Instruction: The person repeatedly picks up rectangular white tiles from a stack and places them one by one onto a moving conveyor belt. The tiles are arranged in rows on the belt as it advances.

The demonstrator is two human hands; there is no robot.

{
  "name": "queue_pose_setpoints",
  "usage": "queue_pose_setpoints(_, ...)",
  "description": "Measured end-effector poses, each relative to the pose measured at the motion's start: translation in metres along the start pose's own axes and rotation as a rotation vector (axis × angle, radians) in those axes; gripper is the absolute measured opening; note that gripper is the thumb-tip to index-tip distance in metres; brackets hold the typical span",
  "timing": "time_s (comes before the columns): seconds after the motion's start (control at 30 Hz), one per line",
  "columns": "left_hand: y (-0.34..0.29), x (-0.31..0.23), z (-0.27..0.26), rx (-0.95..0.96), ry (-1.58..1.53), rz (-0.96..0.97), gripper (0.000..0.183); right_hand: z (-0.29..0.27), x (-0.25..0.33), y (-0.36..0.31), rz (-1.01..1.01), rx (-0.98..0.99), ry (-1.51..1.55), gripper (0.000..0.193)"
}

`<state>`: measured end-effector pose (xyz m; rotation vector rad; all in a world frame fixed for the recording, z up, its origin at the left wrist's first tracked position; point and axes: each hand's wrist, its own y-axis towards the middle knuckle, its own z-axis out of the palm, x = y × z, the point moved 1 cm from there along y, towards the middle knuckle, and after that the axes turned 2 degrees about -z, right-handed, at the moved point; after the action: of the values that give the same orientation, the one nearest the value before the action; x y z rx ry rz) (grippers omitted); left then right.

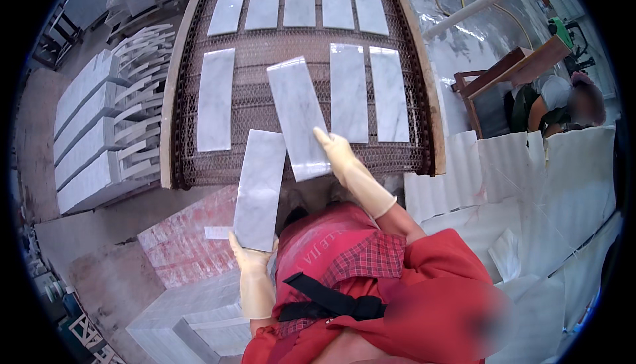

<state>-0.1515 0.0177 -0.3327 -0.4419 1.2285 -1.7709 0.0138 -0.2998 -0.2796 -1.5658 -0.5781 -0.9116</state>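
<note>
Both my hands wear pale rubber gloves. My left hand (253, 258) is closed on the near end of a white-grey marble tile (260, 185), held tilted off the near edge of a mesh conveyor. In my right hand (336, 155) is a second marble tile (296, 112), gripped by its right edge near the lower end; its far part reaches over the belt. On the mesh belt (265, 86) lie several more such tiles, among them one on the left (216, 99) and two on the right (348, 92), with another row farther off.
Stacks of pale slabs (89, 125) with curved strips stand left of the conveyor. A reddish board (192, 235) and a pale block stack (192, 317) lie near my left arm. White corrugated sheeting (517, 178) hangs on the right. Beyond it another person (550, 96) sits by a wooden bench.
</note>
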Motion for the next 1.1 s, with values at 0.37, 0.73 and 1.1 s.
queue_pose_setpoints(0.37,0.008,0.007,-0.016,0.007,-0.046,-0.025,0.081,0.032,0.051,0.055,0.01,-0.109,0.092,0.057)
queue_pose_setpoints(0.73,0.004,-0.002,-0.009,-0.011,-0.002,-0.037,0.075,0.013,0.032,0.062,-0.086,-0.128,0.11,0.063)
queue_pose_setpoints(1.1,-0.038,-0.016,0.018,-0.111,0.097,0.11,0.072,0.006,0.025,0.058,-0.067,-0.081,0.071,0.064)
